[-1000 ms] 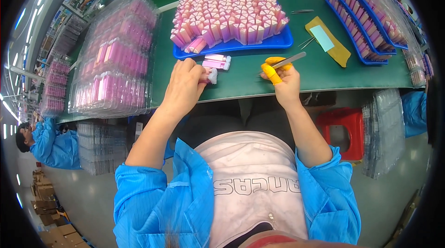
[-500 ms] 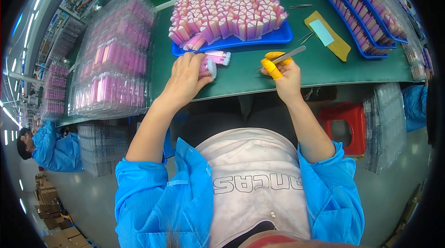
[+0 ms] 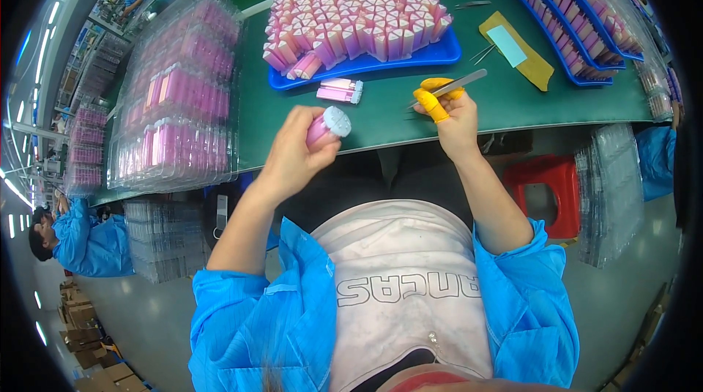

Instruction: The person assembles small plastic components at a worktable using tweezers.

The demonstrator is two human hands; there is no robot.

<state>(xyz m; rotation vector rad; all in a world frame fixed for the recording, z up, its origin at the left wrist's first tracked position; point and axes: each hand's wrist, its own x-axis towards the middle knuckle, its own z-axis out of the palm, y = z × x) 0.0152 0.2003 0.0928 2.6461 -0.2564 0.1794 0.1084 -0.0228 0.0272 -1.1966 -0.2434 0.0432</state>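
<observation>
My left hand point(image 3: 288, 156) is closed round a pink cylindrical piece with a pale-blue scalloped end point(image 3: 336, 122), held up at the front edge of the green table point(image 3: 388, 110). The scalloped end faces up and away from my palm. A similar pink piece point(image 3: 339, 90) lies on its side just beyond that hand. In my right hand point(image 3: 455, 122), with yellow covers on the thumb and a finger, is a pair of metal tweezers point(image 3: 469, 79); their tips point left. Behind, a blue tray point(image 3: 433, 60) bears a dense stack of pink, white-ended triangular pieces point(image 3: 359, 15).
Clear plastic trays of pink pieces point(image 3: 179, 88) are stacked at the left. Blue trays point(image 3: 564, 33) stand at the far right, near a yellow sheet with a pale-blue paper point(image 3: 538, 71). More tweezers point(image 3: 473, 5) lie behind. A red stool point(image 3: 560, 213) is below; co-workers sit at the left.
My left hand has drawn back toward me, lifting the pink piece away from the one left lying on the table. My right hand has hardly moved.
</observation>
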